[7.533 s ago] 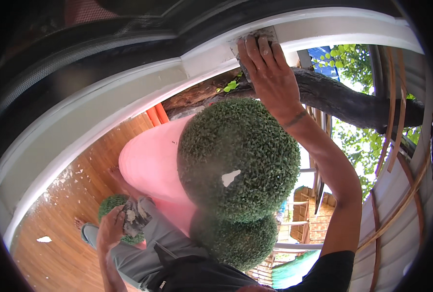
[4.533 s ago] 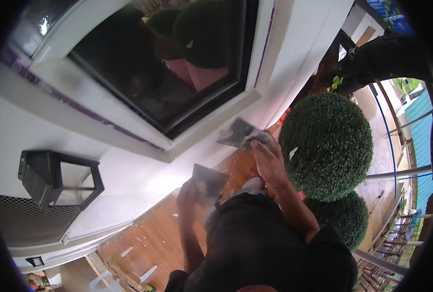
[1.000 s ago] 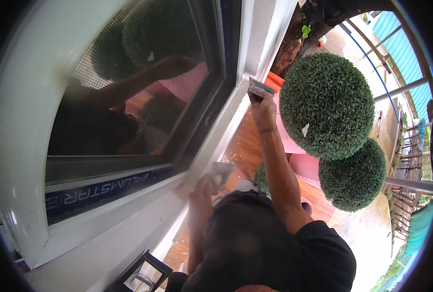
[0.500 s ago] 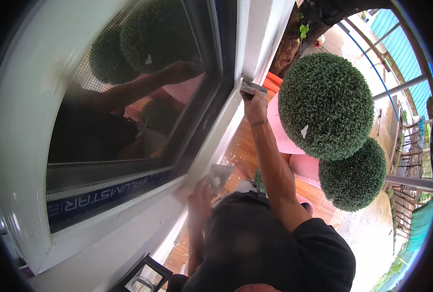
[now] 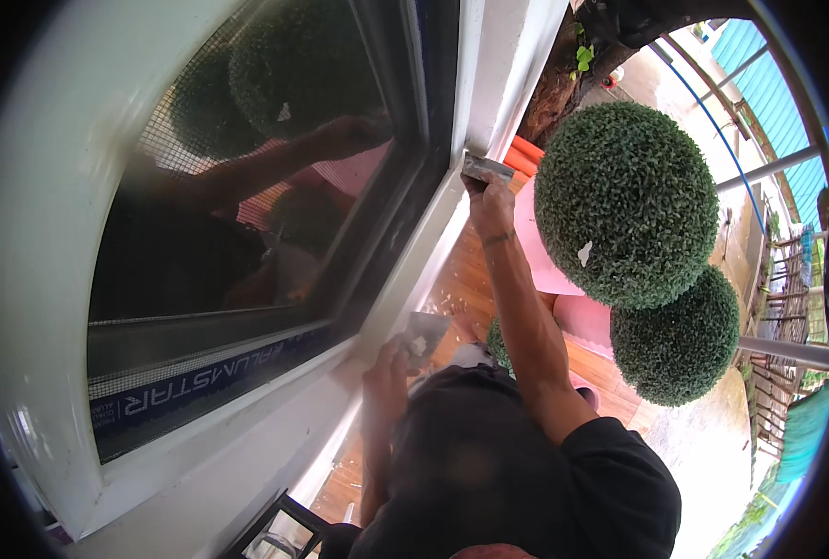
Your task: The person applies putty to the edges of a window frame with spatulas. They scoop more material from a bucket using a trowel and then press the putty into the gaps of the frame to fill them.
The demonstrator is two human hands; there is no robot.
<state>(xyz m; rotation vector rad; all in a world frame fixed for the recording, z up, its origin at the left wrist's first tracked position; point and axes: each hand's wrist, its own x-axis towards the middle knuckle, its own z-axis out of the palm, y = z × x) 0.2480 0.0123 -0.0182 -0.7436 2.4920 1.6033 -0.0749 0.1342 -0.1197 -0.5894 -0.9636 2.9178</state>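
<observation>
My right hand (image 5: 492, 207) reaches far forward, its fingers closed round a putty knife (image 5: 489, 169). That blade lies against the inner corner of the white trim (image 5: 489, 102) beside the window. Lower down, close to my body, my left hand (image 5: 385, 380) grips a second, wider putty knife (image 5: 430, 324). A dab of white putty (image 5: 419, 346) sits on its blade. The left hand looks slightly blurred, and both handles are mostly hidden by my fingers. The dark window (image 5: 237, 242), with mesh and a blue printed strip, fills the left side and mirrors my arm.
Two round green topiary balls (image 5: 625, 200) stand right of my right arm, above pink surfaces. Brown wood-look flooring (image 5: 465, 279) shows white crumbs. A black-framed object (image 5: 279, 526) is at the bottom, and a tree trunk (image 5: 554, 102) at the top.
The view has shifted very slightly. My left hand and its putty knife have moved only a little; the right blade stays at the trim corner.
</observation>
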